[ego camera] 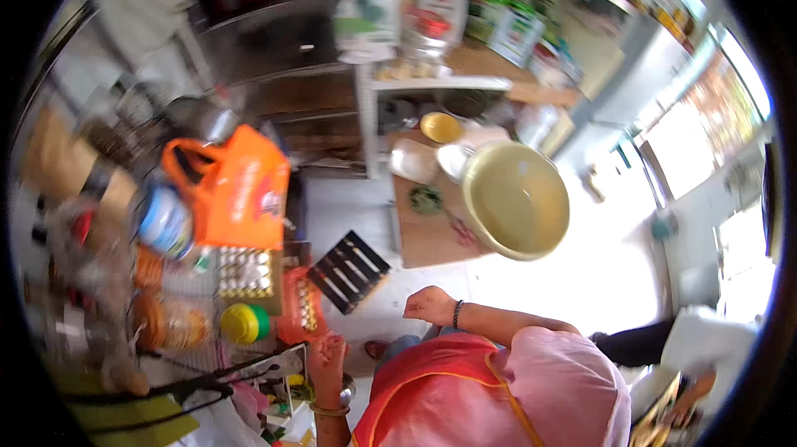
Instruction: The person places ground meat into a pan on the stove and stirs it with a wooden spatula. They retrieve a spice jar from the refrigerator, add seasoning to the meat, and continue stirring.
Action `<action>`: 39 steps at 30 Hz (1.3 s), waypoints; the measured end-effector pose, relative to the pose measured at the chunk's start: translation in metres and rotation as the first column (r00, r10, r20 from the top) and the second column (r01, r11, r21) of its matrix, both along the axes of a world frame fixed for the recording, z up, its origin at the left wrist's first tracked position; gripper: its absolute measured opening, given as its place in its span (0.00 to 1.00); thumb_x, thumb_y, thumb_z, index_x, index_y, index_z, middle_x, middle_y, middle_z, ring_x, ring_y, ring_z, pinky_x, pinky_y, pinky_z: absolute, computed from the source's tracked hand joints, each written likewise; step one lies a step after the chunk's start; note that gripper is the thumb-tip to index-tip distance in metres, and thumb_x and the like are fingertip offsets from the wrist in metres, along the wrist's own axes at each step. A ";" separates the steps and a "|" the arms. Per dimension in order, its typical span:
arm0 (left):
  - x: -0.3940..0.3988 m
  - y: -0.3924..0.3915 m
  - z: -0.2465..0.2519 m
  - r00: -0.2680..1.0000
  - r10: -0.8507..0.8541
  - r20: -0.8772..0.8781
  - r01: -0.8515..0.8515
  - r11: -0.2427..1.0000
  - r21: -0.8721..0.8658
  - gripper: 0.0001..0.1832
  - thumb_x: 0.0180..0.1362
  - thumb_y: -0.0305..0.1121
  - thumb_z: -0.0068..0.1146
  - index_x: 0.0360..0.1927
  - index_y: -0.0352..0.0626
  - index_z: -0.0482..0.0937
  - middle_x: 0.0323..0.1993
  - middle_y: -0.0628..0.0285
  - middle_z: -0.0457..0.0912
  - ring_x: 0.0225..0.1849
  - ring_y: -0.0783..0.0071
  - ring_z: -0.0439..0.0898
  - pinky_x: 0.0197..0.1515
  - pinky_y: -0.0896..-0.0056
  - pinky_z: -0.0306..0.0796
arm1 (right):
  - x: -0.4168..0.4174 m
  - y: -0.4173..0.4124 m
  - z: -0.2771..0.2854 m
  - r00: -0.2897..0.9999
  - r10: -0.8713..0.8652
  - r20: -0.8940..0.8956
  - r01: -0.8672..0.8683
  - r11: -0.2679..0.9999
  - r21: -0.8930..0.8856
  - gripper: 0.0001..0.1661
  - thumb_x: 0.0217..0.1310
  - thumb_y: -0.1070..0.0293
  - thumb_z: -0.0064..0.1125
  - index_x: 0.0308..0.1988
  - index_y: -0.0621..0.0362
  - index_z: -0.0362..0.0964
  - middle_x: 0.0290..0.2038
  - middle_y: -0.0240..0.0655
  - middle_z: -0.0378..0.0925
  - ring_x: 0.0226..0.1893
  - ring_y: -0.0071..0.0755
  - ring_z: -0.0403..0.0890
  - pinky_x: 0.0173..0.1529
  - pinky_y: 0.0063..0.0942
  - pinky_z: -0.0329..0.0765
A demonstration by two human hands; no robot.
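Observation:
Both of my hands are in front of my body and hold nothing that I can see. My left hand (328, 353), with a bangle and a watch at the wrist, is just below a red plastic bag (303, 310) of eggs. My right hand (431, 305), fingers loosely curled, is below a black slatted rack (349, 272). Beyond it a wooden table (429, 248) carries a large cream basin (517, 200), a yellow bowl (441, 127), pale bowls, a dish of greens (426, 199) and what looks like pink-handled scissors (462, 232).
Crowded shelving on the left holds an orange bag (249, 192), a tray of eggs (245, 272), a yellow-lidded jar (240, 324) and other jars. A black rod (187, 385) runs near my left forearm. Another person's arm (691, 397) shows at the lower right.

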State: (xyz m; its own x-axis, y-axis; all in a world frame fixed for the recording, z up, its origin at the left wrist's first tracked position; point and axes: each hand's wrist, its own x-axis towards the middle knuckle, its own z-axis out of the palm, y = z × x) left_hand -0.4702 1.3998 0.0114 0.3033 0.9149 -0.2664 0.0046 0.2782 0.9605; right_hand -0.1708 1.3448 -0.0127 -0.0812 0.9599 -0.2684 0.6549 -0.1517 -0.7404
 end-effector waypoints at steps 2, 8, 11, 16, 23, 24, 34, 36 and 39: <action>0.023 -0.002 0.003 0.994 -0.095 -0.045 0.093 0.995 -0.041 0.18 0.62 0.23 0.57 0.55 0.32 0.72 0.44 0.54 0.80 0.41 0.72 0.80 0.44 0.71 0.78 | 0.028 -0.053 -0.011 0.991 -0.133 -0.009 0.133 0.990 -0.055 0.16 0.57 0.52 0.64 0.31 0.53 0.81 0.27 0.38 0.82 0.30 0.39 0.82 0.37 0.33 0.78; 0.128 -0.050 0.023 0.942 -0.319 -0.108 0.319 0.948 -0.022 0.15 0.65 0.26 0.54 0.54 0.35 0.73 0.41 0.61 0.81 0.37 0.75 0.80 0.41 0.75 0.76 | 0.090 -0.190 -0.025 0.885 -0.464 -0.013 0.461 0.881 -0.104 0.21 0.55 0.47 0.64 0.27 0.55 0.79 0.24 0.40 0.80 0.28 0.46 0.81 0.36 0.39 0.77; 0.194 -0.090 0.032 0.923 -0.375 -0.088 0.371 0.927 -0.063 0.17 0.63 0.22 0.55 0.55 0.33 0.71 0.43 0.56 0.80 0.38 0.72 0.81 0.43 0.73 0.77 | 0.123 -0.254 -0.031 0.758 -0.646 -0.090 0.644 0.763 -0.053 0.21 0.58 0.51 0.63 0.24 0.58 0.77 0.22 0.43 0.78 0.25 0.48 0.79 0.33 0.39 0.76; 0.312 -0.157 0.029 0.782 -0.622 -0.047 0.620 0.783 -0.047 0.18 0.64 0.25 0.55 0.57 0.35 0.70 0.44 0.56 0.80 0.37 0.73 0.81 0.42 0.74 0.77 | 0.191 -0.358 -0.026 0.554 -0.831 -0.046 0.833 0.553 0.034 0.18 0.62 0.59 0.59 0.24 0.60 0.76 0.20 0.42 0.78 0.22 0.44 0.80 0.30 0.38 0.76; 0.460 -0.222 0.040 0.605 -0.795 -0.043 0.794 0.606 -0.041 0.20 0.63 0.26 0.57 0.57 0.32 0.69 0.44 0.54 0.80 0.37 0.72 0.81 0.43 0.72 0.78 | 0.278 -0.464 -0.038 0.193 -0.926 -0.324 0.975 0.219 -0.046 0.07 0.51 0.74 0.64 0.35 0.58 0.79 0.27 0.38 0.82 0.29 0.30 0.84 0.33 0.32 0.79; 0.481 -0.228 0.043 0.602 -0.796 -0.068 0.792 0.606 -0.074 0.21 0.63 0.26 0.57 0.58 0.32 0.69 0.45 0.53 0.79 0.37 0.71 0.82 0.43 0.72 0.78 | 0.291 -0.472 -0.049 0.182 -0.930 -0.319 0.976 0.209 -0.053 0.09 0.49 0.75 0.65 0.36 0.58 0.79 0.29 0.38 0.83 0.30 0.30 0.84 0.34 0.31 0.79; 0.728 -0.239 -0.015 0.458 -0.882 -0.108 0.887 0.461 -0.010 0.16 0.63 0.24 0.54 0.54 0.33 0.71 0.41 0.56 0.80 0.33 0.74 0.81 0.34 0.76 0.78 | 0.419 -0.581 -0.036 -0.009 -0.995 -0.103 0.997 -0.002 -0.076 0.13 0.55 0.60 0.65 0.34 0.59 0.80 0.30 0.40 0.83 0.32 0.38 0.84 0.38 0.32 0.79; 0.792 -0.253 -0.011 0.429 -0.898 -0.097 0.902 0.431 0.003 0.16 0.63 0.24 0.54 0.54 0.33 0.71 0.41 0.57 0.80 0.32 0.74 0.81 0.33 0.76 0.77 | 0.445 -0.610 -0.026 -0.120 -0.984 -0.136 0.976 -0.091 -0.197 0.12 0.56 0.63 0.65 0.35 0.61 0.80 0.30 0.39 0.84 0.30 0.33 0.85 0.38 0.30 0.80; 0.872 -0.273 -0.003 0.414 -0.902 -0.124 0.910 0.411 0.050 0.14 0.63 0.26 0.55 0.52 0.34 0.72 0.39 0.60 0.80 0.31 0.75 0.80 0.32 0.77 0.77 | 0.486 -0.642 -0.007 -0.231 -0.954 -0.191 0.952 -0.182 -0.246 0.11 0.57 0.65 0.64 0.35 0.63 0.80 0.30 0.39 0.83 0.30 0.30 0.85 0.38 0.28 0.80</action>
State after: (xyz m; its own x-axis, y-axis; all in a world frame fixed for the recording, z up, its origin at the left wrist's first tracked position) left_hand 0.4023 1.1272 0.0088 0.9566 0.1383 -0.2564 0.2612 -0.0179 0.9651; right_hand 0.3148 0.7024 -0.0192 0.8791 -0.0330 -0.4755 -0.4438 -0.4205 -0.7913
